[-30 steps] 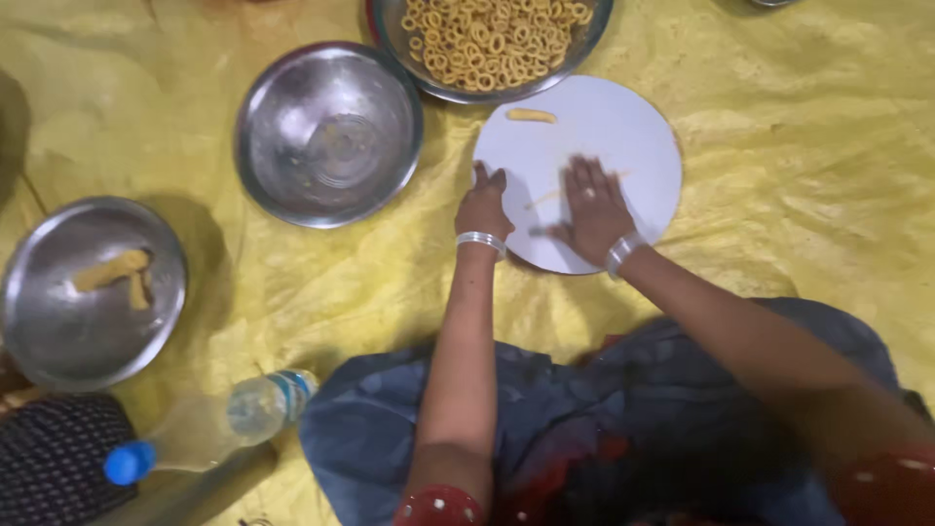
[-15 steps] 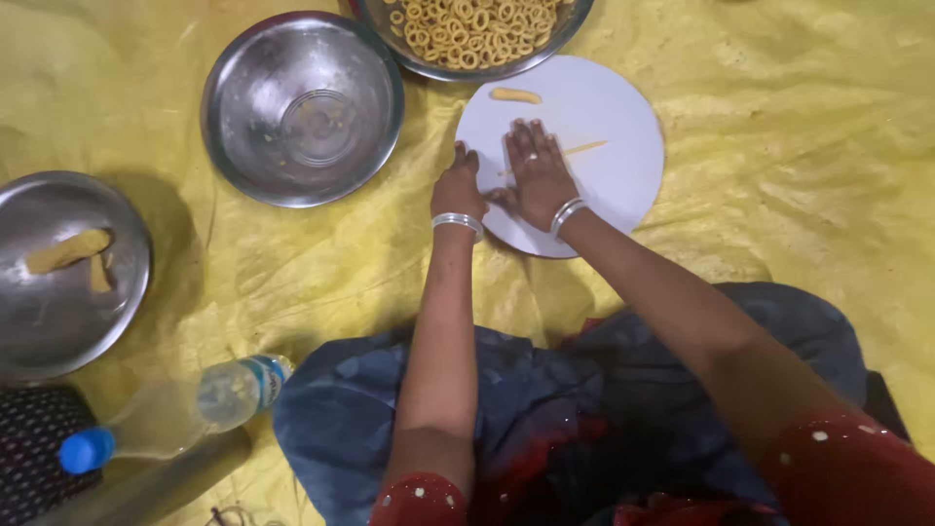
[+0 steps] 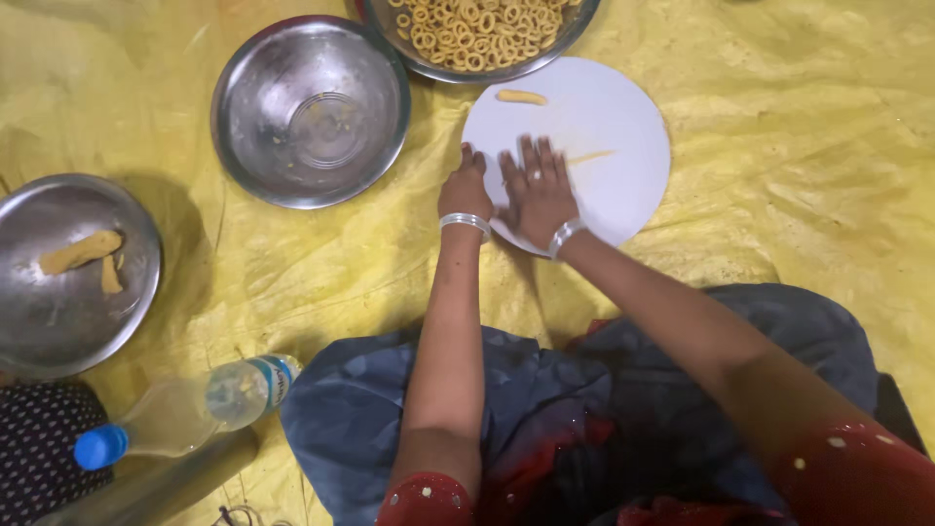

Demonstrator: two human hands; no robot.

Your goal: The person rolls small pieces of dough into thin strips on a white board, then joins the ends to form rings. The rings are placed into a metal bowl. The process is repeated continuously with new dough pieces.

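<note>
- Nearest us, over the blue cloth [image 3: 390,429] on our lap, our two forearms reach forward to the white board [image 3: 623,127].
- At lower left we see a plastic bottle [image 3: 185,409] with a blue cap lying on its side on the yellow sheet [image 3: 799,195], beside a dark dotted cloth [image 3: 34,448].
- Our left hand [image 3: 466,190] rests at the board's near left rim, fingers curled together on the edge; a silver bangle sits at the wrist.
- Our right hand [image 3: 538,193] lies flat, palm down, on the near left part of the board, fingers straight and slightly spread; whatever is under the palm is hidden, so we cannot tell if it presses dough.
- Just beyond the right fingertips a thin dough strand [image 3: 589,156] lies on the board.
- At the board's far edge a short dough piece [image 3: 521,96] lies apart from both hands.
- To the left, a steel plate [image 3: 29,292] holds dough lumps [image 3: 83,251].
- Farther off, an empty steel bowl [image 3: 310,109] stands left of the board.
- Farthest, a tray [image 3: 565,34] holds many dough rings [image 3: 477,29].
</note>
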